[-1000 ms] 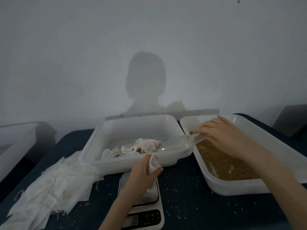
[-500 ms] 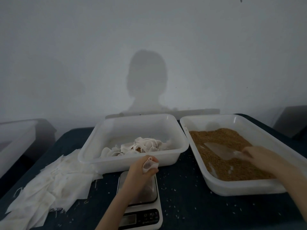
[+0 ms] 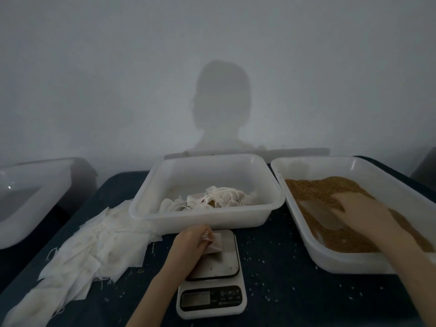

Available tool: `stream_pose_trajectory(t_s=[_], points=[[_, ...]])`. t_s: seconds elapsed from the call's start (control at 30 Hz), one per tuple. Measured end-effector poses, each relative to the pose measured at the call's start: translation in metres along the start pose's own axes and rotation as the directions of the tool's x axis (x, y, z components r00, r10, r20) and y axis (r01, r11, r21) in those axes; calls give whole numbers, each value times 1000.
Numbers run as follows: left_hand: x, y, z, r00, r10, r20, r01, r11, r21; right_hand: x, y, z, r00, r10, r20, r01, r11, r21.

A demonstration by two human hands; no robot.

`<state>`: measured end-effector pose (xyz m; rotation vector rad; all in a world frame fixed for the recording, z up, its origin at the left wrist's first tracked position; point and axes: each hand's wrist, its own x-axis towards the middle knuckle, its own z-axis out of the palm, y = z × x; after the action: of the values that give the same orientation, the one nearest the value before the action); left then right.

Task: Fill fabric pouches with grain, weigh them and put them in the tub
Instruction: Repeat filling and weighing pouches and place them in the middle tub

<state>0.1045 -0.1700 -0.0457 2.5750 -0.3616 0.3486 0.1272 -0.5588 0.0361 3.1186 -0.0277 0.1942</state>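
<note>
In the head view, a white fabric pouch (image 3: pixel 215 244) is pinched at its top edge by the left hand (image 3: pixel 191 244), its body lying flat on the platform of the scale (image 3: pixel 212 274), long axis running away from the fingers toward the right. Right of the scale, a clear scoop (image 3: pixel 318 214) is gripped at its rear by the right hand (image 3: pixel 363 214) inside the grain tub (image 3: pixel 330 260), scoop mouth pointing left over the brown grain (image 3: pixel 318 187). Behind the scale, filled pouches lie in the middle tub (image 3: pixel 207 220).
</note>
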Motion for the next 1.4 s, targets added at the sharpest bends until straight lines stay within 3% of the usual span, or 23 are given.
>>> stream_pose_trajectory(t_s=[0.1, 0.27, 0.4, 0.6, 0.7, 0.8, 1.4], points=[[-2, 1, 1, 1000, 6, -27, -8, 998, -60, -22, -65, -21, 938, -116, -325, 215, 934, 286], [-14, -8, -7, 989, -143, -24, 127, 936, -327, -47, -156, -2, 901, -345, -264, 426, 819, 384], [-30, -21, -16, 988, -148, -40, 101, 828, -551, -42, -173, 47, 931, -239, -276, 351, 789, 504], [-39, -39, -12, 918, -386, -94, 148, 551, -821, -31, -165, 102, 985, 1, -172, 132, 641, 756], [-36, -47, -6, 828, -553, -96, 240, 503, -830, -29, -161, 109, 987, 41, -154, 106, 556, 825], [-34, -52, -2, 780, -623, -65, 318, 483, -816, -28, -160, 110, 985, 50, -165, 112, 544, 832], [-35, -57, -1, 774, -632, -47, 361, 500, -787, -29, -159, 110, 983, 15, -183, 142, 567, 812]])
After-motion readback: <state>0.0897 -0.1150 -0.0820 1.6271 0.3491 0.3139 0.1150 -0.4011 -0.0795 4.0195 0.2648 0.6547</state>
